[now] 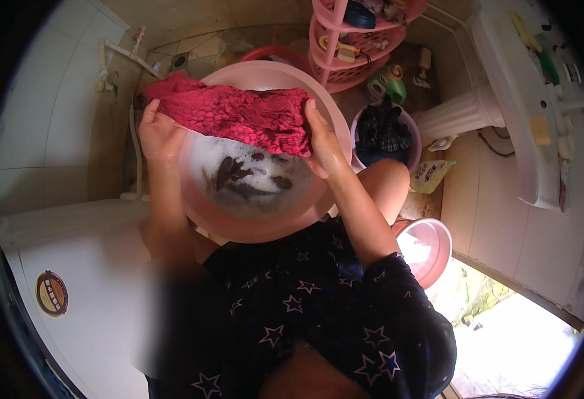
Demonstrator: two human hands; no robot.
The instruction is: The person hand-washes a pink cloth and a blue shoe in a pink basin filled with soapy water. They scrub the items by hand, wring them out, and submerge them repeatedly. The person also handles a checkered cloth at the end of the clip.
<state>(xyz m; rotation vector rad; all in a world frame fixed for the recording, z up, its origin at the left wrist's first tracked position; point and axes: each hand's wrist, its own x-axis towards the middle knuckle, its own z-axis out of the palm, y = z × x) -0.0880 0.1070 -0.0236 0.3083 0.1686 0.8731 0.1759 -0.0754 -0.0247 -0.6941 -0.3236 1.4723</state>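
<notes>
A wet, crinkled red-pink cloth (242, 112) is stretched sideways between my two hands, above a large pink plastic basin (267, 229). My left hand (159, 132) grips its left end near the basin's rim. At the other end, my right hand (324, 137) has the thumb on top of the fabric. Below the cloth, white suds (207, 154) cover much of the water. Dark wet fabric (232, 172) pokes up through the foam; its full shape is hidden under the water.
A pink tiered rack (329, 55) stands behind the basin. To the right are a lilac tub of dark clothes (384, 129), a green detergent bottle (395, 87), a pedestal sink (461, 109), a yellowish plastic pouch (431, 177) and a pink bucket (439, 259). A white appliance (97, 279) is at left.
</notes>
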